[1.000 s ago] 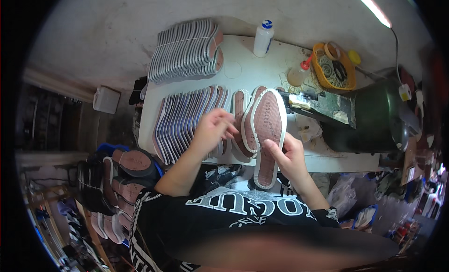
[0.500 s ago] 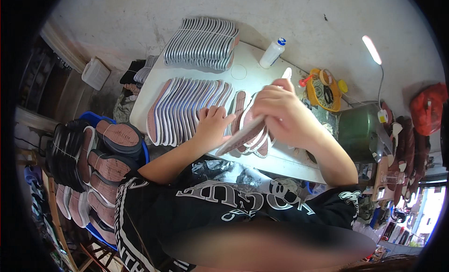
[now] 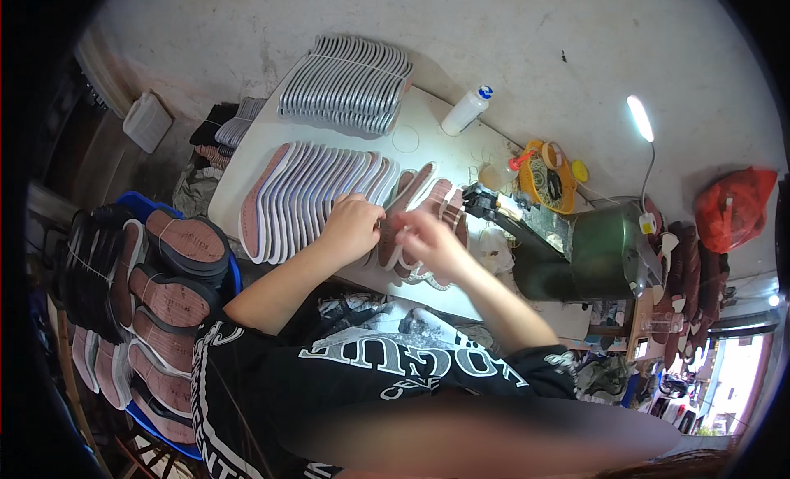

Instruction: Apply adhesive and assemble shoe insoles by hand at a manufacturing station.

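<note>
A long row of shoe soles (image 3: 306, 203), with white edges and brown faces, stands on the white table (image 3: 239, 162). My left hand (image 3: 352, 225) rests at the right end of this row, its fingers curled in; what they hold, if anything, is hidden. Just right of it, my right hand (image 3: 429, 244) is blurred by motion, its fingers bent toward the left one. Behind these fingers a white-edged sole (image 3: 409, 195) leans at a slant. More brown soles (image 3: 444, 195) lie beside and under my right hand.
Behind the row stands a tied stack of grey-edged soles (image 3: 346, 84). A white bottle (image 3: 467, 111), a yellow basket (image 3: 564, 197) and a green machine (image 3: 605, 248) are to the right. At left, a blue bin (image 3: 236, 277) holds bundled soles. A lamp (image 3: 639, 118) shines at the right.
My right hand has come down and left, away from the raised sole it held, toward my left hand. That sole now leans among the others. The view has shifted, showing the machine's black front part.
</note>
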`<state>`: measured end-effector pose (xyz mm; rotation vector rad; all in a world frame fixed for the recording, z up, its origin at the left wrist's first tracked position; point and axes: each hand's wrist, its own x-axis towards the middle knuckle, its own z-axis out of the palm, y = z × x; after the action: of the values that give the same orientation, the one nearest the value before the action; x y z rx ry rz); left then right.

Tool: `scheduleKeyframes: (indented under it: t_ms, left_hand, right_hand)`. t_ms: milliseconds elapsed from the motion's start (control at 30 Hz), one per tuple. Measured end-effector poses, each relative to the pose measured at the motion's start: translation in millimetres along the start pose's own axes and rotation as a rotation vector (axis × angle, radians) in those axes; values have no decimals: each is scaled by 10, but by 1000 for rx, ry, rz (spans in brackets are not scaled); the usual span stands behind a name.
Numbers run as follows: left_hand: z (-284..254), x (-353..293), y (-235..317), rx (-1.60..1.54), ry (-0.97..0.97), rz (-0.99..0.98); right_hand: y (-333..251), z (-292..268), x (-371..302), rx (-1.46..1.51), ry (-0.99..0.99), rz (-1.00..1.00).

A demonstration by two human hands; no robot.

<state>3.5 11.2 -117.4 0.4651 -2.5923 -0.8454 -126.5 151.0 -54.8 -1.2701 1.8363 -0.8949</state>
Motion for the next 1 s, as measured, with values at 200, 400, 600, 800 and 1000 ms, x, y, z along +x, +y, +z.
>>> scheduleKeyframes:
  t_ms: [200, 400, 600, 800, 1000]
  left_hand:
    - [-105, 107, 90, -371, 31, -153]
    - [-193, 223, 357, -810, 64, -233]
    - [-349, 299, 469, -521, 512, -113]
    - [-393, 524, 723, -1707, -27, -269]
    - [-55, 640, 990, -1559, -337, -237]
  right_hand:
    - [129, 240, -215, -428, 117, -233]
    - [-46, 275, -239, 223, 262, 12]
    - [-14, -52, -532, 923, 287, -37]
    - [97, -51, -732, 993, 85, -124]
    - [304, -96, -518, 1248, 95, -64]
